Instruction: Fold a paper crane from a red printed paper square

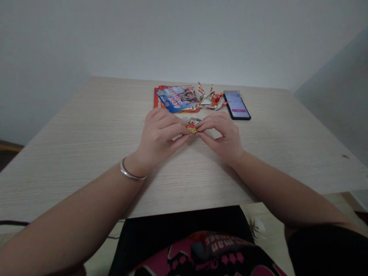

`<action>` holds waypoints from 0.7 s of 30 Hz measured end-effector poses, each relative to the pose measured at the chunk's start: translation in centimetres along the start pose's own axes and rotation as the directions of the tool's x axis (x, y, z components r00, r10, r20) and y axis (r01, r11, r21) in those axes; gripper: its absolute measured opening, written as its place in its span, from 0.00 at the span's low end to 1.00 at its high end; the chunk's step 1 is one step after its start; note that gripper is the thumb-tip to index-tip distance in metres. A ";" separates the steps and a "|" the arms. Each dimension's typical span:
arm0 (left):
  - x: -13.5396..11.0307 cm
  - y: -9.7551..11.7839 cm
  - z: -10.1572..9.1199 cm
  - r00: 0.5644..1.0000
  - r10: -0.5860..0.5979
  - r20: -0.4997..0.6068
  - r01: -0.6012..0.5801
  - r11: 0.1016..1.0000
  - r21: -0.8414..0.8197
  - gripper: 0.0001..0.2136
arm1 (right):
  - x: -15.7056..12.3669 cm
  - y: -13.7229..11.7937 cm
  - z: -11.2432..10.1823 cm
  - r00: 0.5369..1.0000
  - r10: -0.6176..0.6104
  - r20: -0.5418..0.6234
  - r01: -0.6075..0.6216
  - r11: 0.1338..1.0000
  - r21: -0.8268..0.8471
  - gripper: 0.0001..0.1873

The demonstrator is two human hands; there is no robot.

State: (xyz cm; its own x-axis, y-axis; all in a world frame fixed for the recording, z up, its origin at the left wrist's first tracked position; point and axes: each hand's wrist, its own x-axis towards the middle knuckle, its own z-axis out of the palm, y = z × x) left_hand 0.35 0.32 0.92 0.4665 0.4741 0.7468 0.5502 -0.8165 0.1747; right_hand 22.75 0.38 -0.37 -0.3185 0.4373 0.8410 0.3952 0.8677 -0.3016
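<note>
Between my two hands is a small piece of colourfully printed paper (191,124), with red, yellow and blue on it. My left hand (162,132) pinches its left lower edge between thumb and fingers. At the opposite edge, the thumb and fingers of my right hand (224,133) are closed on the same paper. It is held low over the middle of the table; my fingers cover part of it, and its full shape cannot be made out.
Beyond my hands lies a stack of printed flyers (175,100), blue on top with red edges. Folded paper pieces (209,99) with points sticking up sit to its right, beside a lit phone (238,106). A wall (184,42) rises behind the pale wooden table (94,122).
</note>
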 end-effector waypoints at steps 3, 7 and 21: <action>0.1 0.0 -0.1 1.000 -0.003 0.014 0.003 1.000 0.031 0.09 | 0.0 0.1 -0.1 1.000 0.014 0.021 -0.014 1.000 -0.011 0.03; 0.2 0.3 -0.1 1.000 -0.005 0.023 0.003 0.997 0.081 0.07 | -0.2 0.4 -0.1 0.999 0.005 0.049 -0.003 0.999 -0.035 0.03; 0.1 0.5 0.0 0.999 0.012 0.030 -0.015 0.995 0.095 0.05 | -0.3 0.5 0.3 0.993 -0.115 -0.014 0.114 0.990 -0.086 0.04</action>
State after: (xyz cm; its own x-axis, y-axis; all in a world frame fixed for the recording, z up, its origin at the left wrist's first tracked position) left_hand 0.65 -0.03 1.12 0.4940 0.4739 0.7290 0.6061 -0.7888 0.1020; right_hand 22.81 0.75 -0.88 -0.3501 0.3312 0.8762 0.4287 0.8883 -0.1645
